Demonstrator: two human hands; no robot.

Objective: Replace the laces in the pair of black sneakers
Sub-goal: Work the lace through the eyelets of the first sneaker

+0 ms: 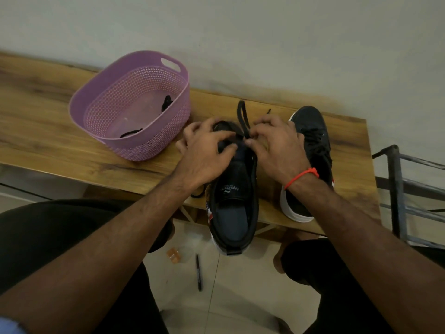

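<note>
Two black shoes on a wooden table (72, 145). Near shoe (234, 203) right under both hands, heel hanging off the table edge, white word on its tongue. Left hand (207, 150) curled over the front of that shoe, fingers (227, 135) bent and holding the toe part. Right hand (277, 145) just beside it, fingertips (250, 142) pinching a black lace (243, 114) at the top of the shoe. Lace looping up and away past the fingertips, toward the wall. Thin lace end (267, 111) lying on the table just past the right-hand knuckles. Red string band (301, 177) round the right wrist.

Second shoe (310, 141) just right of the right hand, white sole, laces already in, partly hidden by that wrist.

Purple basket (101, 92) left of the left-hand fingers, near but not touching. Black laces (166, 102) lying inside it.

Down on the floor, below the wrists: a black pen (198, 272) and a small orange thing (173, 255), too blurry to tell what.
</note>
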